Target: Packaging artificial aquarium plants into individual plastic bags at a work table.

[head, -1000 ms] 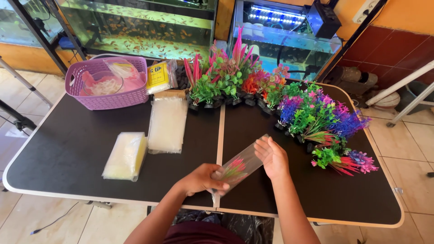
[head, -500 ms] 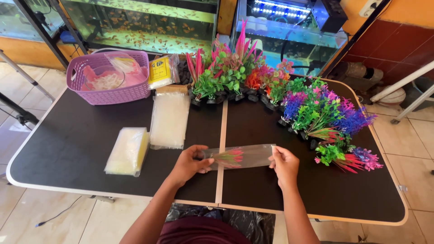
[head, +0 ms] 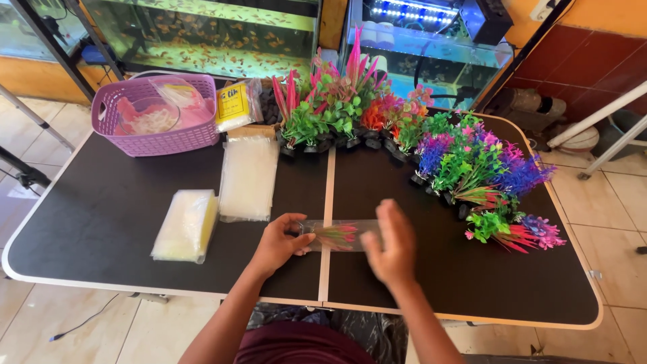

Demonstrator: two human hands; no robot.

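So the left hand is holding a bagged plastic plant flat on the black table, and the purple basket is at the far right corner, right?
Not quite. In the head view the purple basket sits at the far left corner. The rest stands: the left hand holds the bagged plastic plant on the black table.

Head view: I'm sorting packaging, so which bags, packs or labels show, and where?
Clear bag: lying at table front, holding a pink-green plastic plant, left hand gripping one end.
Bag stack: flat, clear, mid-table.
Wrapped pack: pale yellow block, left.
Yellow-labelled packet: beside purple basket.
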